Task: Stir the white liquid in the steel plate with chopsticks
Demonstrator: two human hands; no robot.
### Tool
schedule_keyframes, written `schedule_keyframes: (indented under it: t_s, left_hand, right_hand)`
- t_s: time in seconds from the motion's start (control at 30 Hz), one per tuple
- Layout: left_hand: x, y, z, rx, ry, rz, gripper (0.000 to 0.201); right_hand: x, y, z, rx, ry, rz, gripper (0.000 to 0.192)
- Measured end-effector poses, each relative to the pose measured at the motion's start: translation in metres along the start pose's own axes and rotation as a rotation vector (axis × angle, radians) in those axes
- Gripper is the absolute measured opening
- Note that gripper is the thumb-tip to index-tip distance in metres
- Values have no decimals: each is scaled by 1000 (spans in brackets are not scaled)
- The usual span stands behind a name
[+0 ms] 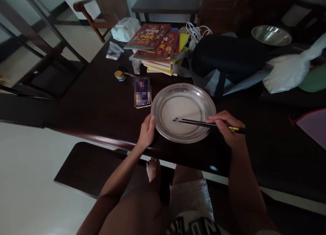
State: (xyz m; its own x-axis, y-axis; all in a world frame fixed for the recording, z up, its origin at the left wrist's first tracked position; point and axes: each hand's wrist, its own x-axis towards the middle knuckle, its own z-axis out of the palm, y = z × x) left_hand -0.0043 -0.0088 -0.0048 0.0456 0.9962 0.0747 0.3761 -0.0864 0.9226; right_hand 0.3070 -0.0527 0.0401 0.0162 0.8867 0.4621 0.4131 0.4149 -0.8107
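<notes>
A wide metal basin (pixel 159 128) stands near the front edge of the dark table, with a whitish layer (pixel 178 109) covering its bottom. My left hand (pixel 147 130) grips the basin's left rim, thumb over the edge and fingers hidden along the outside. In my right hand (pixel 229 126), closed at the basin's right side, is a pair of black chopsticks (pixel 196 122) with gold-coloured ends. Their tips reach into the whitish layer near the basin's middle. A phone (pixel 142 92) with a lit, blurred screen lies just left of the basin.
Behind the basin are stacked red books (pixel 155 44), a black bag (pixel 229 55) and white cables (pixel 197 33). A small yellow-lidded jar (pixel 119 75) stands beyond the phone. Farther right are a metal bowl (pixel 271 35) and a white plastic bag (pixel 285 72). A bench (pixel 89 167) runs below the table's front edge.
</notes>
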Motion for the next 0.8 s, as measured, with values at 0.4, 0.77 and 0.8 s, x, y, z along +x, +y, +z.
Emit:
schedule_keyframes:
  t_s: [0.4,0.77,0.8]
  left_hand:
    - [0,-2,0,1,1,-6,71]
    - [0,-2,-1,3,1,1,71]
    - [0,-2,-1,2,3,-1,71]
  right_hand:
    - [0,0,-1,-51,-12,5,18]
    - [1,1,0,-50,-16,-18,18]
    - [1,2,0,-67,-15,-24,18]
